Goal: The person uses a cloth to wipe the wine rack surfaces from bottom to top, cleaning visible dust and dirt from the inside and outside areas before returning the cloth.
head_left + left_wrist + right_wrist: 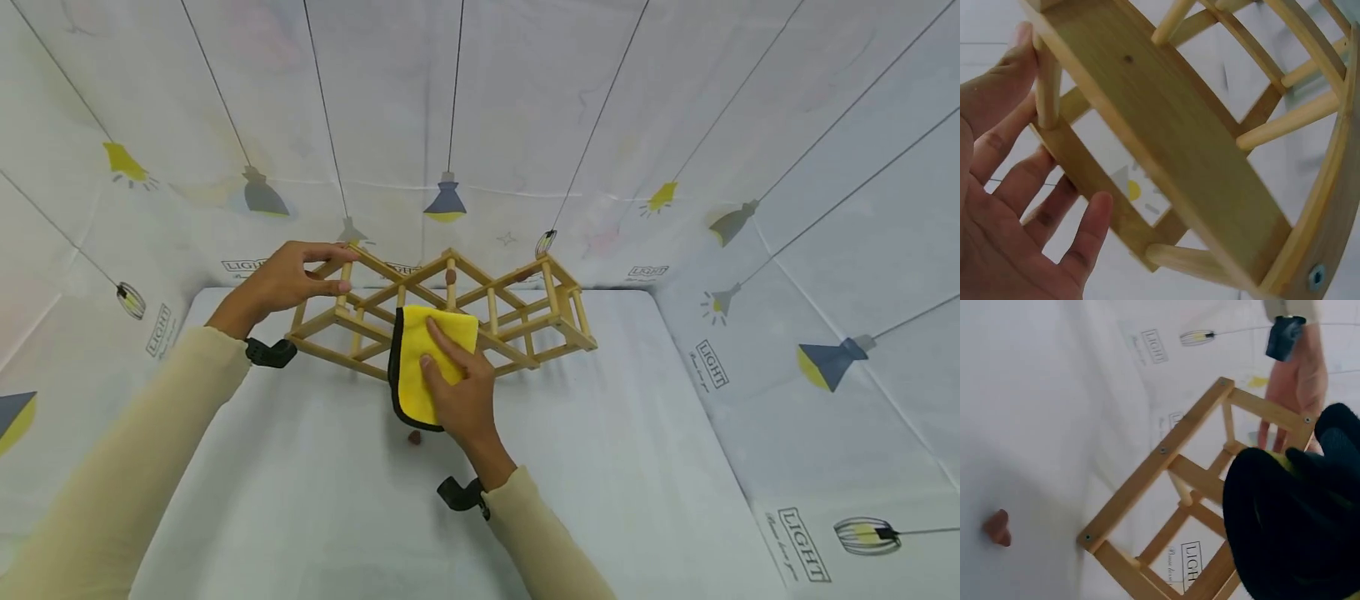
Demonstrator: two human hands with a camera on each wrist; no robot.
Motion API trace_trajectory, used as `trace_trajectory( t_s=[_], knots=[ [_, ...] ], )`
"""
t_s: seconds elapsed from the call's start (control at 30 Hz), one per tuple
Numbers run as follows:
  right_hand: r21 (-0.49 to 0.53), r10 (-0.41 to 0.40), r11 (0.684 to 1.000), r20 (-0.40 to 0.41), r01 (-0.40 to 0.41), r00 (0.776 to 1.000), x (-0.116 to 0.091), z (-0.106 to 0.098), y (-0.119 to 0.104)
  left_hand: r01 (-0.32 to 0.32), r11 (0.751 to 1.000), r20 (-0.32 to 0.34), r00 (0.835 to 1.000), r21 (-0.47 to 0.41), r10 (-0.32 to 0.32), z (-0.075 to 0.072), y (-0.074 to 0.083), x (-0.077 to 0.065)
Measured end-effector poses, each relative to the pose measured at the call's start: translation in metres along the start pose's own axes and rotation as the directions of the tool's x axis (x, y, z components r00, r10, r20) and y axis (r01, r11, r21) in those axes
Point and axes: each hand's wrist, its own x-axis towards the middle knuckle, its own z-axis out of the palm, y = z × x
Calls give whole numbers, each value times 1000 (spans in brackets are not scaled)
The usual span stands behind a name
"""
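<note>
A light wooden folding rack (504,340), made of crossed slats and round dowels, stands across the far part of the white surface. At its left end my left hand (281,279) grips an upright dowel; in the left wrist view the thumb (1007,81) lies along that dowel with the fingers behind. My right hand (467,393) holds a yellow cloth (420,367) with black edging against the rack's front, left of its middle. The cloth hides that part of the frame. Seen from the right wrist, its dark side (1291,531) covers the fingers.
A small brown lump (415,437) lies on the white surface (315,500) just below the cloth. Brown spots (451,277) show at the rack's upper part. Behind and beside it rise white sheet walls (525,100) printed with lamps.
</note>
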Motion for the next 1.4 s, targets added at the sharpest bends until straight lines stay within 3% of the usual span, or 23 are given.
trace_trajectory(
  t_s=[0.13,0.23,0.33,0.43,0.57,0.67,0.8,0.87,0.93,1.03,1.13,1.23,1.3,1.4],
  knots=[
    [29,84,996,-20,-84,996,2,8,3,22,999,4,1000,-47,-22,0,-4,-1],
    [25,182,983,10,-182,983,-3,18,13,29,999,11,1000,-38,-28,0,-4,0],
    [8,219,976,46,-220,975,-10,26,19,46,998,18,999,-33,-46,0,-2,1],
    [21,166,986,44,-167,985,-13,25,16,54,998,30,998,-33,-53,-2,-1,1],
    [58,40,998,-42,-37,998,-8,20,9,62,998,26,998,-21,-61,-5,-1,-1],
    [60,38,998,-66,-34,997,-4,20,13,64,998,25,998,-29,-63,-6,-1,-1],
    [29,147,989,40,-148,988,-6,23,24,50,998,36,998,-43,-48,-5,1,0],
    [-4,168,986,93,-168,981,-10,26,26,39,998,45,998,-47,-37,-4,2,1],
    [-30,123,992,131,-120,984,-13,28,25,29,998,53,998,-50,-26,-3,2,2],
    [-69,-24,997,189,38,982,-12,34,16,24,999,54,998,-39,-22,-3,2,3],
    [-174,-196,953,276,249,941,-1,46,1,31,999,43,999,-17,-30,-2,3,3],
    [-334,-311,842,342,424,887,16,60,-15,35,999,39,999,-6,-35,-1,5,3],
    [-426,-335,770,365,476,869,26,69,-21,35,999,36,999,-8,-35,-2,6,2],
    [-502,-308,728,368,467,877,31,74,-22,31,999,41,999,-7,-31,-2,7,2]
  ],
)
